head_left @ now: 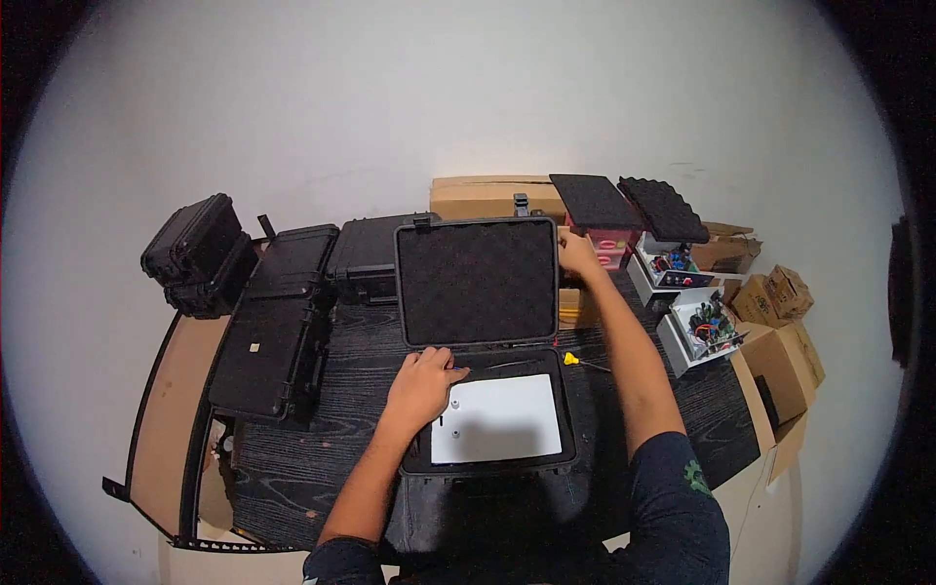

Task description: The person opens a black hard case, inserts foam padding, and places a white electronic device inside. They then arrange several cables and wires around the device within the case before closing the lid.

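A black hard case (573, 429) lies on the table with its foam-lined lid (478, 283) standing up. In its base sits a white panel (507, 419) with two small round fittings near its left side. My left hand (424, 385) rests on the upper left of the base, beside the panel's corner, thumb apart from the bent fingers. My right hand (578, 253) is at the upper right edge of the lid, its fingers closed against that edge; the fingertips are partly hidden. A yellow-handled tool (571, 360) lies right of the case.
Several closed black cases (268, 351) stand at the left and back. Two white enclosures with exposed electronics (704, 331) are at the right, near a red-pink container (612, 246) and foam sheets (663, 208). Cardboard boxes (780, 361) stand beyond the right edge of the dark table (361, 341).
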